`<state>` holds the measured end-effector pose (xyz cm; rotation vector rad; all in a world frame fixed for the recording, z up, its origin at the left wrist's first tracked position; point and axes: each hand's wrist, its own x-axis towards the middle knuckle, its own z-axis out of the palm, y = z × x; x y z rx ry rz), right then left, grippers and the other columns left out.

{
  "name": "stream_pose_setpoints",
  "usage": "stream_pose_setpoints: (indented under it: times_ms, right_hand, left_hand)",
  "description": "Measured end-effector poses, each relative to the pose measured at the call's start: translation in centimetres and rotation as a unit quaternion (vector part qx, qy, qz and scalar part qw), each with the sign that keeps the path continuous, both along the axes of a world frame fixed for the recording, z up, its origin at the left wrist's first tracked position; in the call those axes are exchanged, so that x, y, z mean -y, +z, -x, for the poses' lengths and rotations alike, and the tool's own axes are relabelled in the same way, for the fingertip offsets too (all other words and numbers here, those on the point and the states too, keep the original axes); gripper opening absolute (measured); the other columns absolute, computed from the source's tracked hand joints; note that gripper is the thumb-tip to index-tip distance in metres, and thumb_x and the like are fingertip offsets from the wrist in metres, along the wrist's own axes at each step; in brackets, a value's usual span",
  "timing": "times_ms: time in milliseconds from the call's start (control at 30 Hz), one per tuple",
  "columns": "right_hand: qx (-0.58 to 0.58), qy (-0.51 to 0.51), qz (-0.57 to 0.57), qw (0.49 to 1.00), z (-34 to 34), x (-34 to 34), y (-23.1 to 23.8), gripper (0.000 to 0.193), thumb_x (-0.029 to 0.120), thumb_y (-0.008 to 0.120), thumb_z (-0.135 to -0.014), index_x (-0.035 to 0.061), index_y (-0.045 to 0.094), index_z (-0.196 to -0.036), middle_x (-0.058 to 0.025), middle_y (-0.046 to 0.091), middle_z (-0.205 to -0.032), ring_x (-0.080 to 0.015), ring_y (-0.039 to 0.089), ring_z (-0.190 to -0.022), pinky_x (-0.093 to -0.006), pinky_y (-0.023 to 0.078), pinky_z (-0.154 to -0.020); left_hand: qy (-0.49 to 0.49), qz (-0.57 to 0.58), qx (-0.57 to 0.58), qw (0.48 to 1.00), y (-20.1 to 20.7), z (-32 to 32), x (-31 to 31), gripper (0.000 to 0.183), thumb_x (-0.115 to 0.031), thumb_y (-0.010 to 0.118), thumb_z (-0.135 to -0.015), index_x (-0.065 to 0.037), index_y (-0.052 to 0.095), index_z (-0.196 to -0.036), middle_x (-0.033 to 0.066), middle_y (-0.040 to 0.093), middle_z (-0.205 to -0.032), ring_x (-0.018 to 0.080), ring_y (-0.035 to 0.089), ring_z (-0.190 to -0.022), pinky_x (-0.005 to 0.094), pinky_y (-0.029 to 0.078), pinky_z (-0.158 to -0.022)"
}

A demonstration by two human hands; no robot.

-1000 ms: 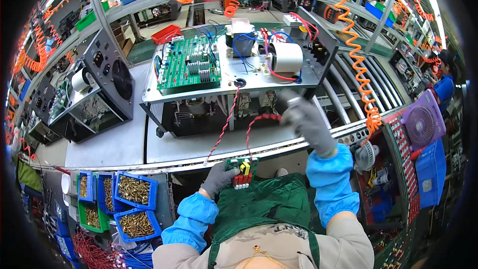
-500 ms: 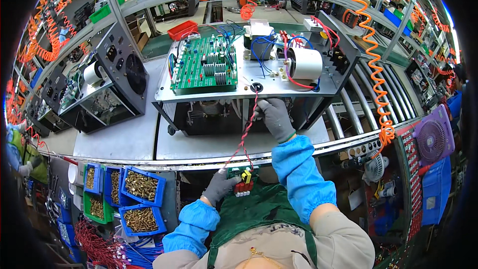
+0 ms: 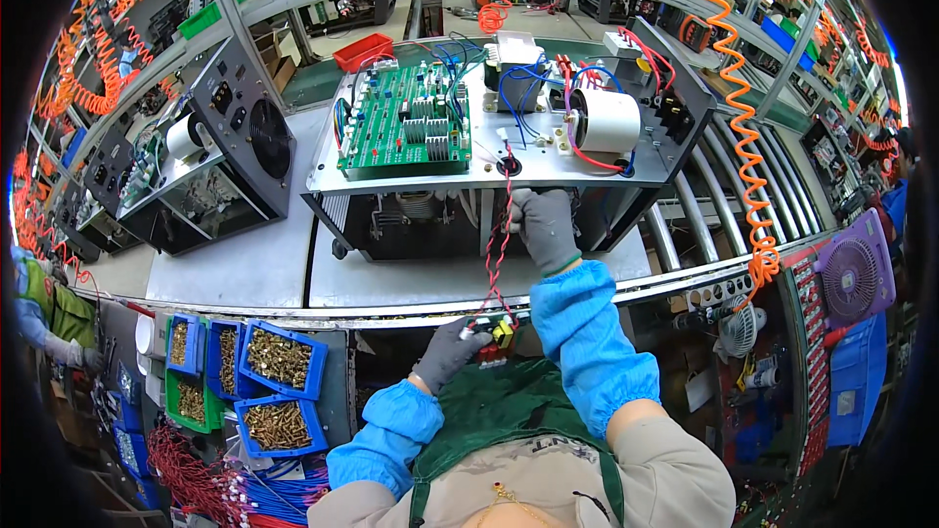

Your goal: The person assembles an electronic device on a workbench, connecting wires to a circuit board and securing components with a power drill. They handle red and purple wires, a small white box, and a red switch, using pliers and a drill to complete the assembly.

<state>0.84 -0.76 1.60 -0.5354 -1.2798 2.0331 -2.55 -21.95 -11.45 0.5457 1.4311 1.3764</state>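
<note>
My left hand, in a grey glove, is closed on a small green circuit board with a yellow transformer and red parts, held low before my apron. A twisted red-and-black wire pair rises from the board to a black-ringed hole in a metal chassis. A white connector stands out above that hole. Just below the chassis edge, my right hand, also gloved, has its fingers closed at the wires. On the chassis sit a large green circuit board and a white cylinder.
Blue bins of brass fasteners stand at lower left, beside bundled red wires. Another dark chassis is on the bench at left. Metal rollers and a hanging orange coiled hose are at right. A co-worker's arm shows far left.
The white connector now shows above the hole, where it was not visible before. My left hand and the small board have moved up and right; the wires hang slacker.
</note>
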Motion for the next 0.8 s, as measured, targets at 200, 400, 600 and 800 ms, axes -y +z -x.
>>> stream_pose_setpoints:
  times_ms: [200,400,600,800]
  right_hand:
    - [0.134,-0.001,-0.102,0.986,-4.1,-0.8,-1.3,0.026,0.024,0.067,-0.082,-0.0013,0.059,-0.079,-0.0015,0.053,-0.062,-0.0087,0.052,-0.056,-0.0236,0.043,-0.049]
    - [0.382,0.196,-0.451,0.783,-5.8,0.5,-0.2,0.046,0.037,0.069,-0.078,0.0015,0.059,-0.106,-0.0142,0.066,-0.088,-0.0223,0.065,-0.074,-0.0309,0.051,-0.067]
    - [0.163,-0.168,-0.355,0.905,-8.3,0.0,-1.5,0.020,0.011,0.058,-0.082,0.0037,0.063,-0.100,-0.0134,0.064,-0.090,-0.0251,0.062,-0.077,-0.0329,0.049,-0.071]
    - [0.347,0.056,-0.552,0.756,-10.5,-7.0,-3.4,0.024,0.017,0.053,-0.084,0.0038,0.064,-0.101,-0.0157,0.062,-0.089,-0.0287,0.061,-0.078,-0.0370,0.047,-0.069]
  left_hand:
    - [0.004,-0.041,0.016,0.999,2.4,-0.1,-2.8,0.030,-0.013,0.064,-0.085,0.000,0.059,-0.111,0.0035,0.064,-0.096,0.0106,0.059,-0.082,0.0252,0.049,-0.075]
    - [0.015,-0.079,-0.005,0.997,1.5,-0.1,-5.9,0.028,-0.010,0.062,-0.084,0.001,0.059,-0.110,0.0050,0.066,-0.092,0.0096,0.060,-0.081,0.0262,0.050,-0.075]
    - [0.046,-0.080,0.043,0.995,3.1,-0.1,-7.7,0.023,-0.011,0.066,-0.082,-0.001,0.063,-0.102,0.0046,0.066,-0.090,0.0108,0.062,-0.077,0.0253,0.050,-0.067]
    - [0.049,-0.143,-0.019,0.988,2.1,2.0,-10.9,0.025,-0.012,0.068,-0.083,-0.002,0.063,-0.106,0.0048,0.067,-0.091,0.0125,0.064,-0.081,0.0259,0.052,-0.073]
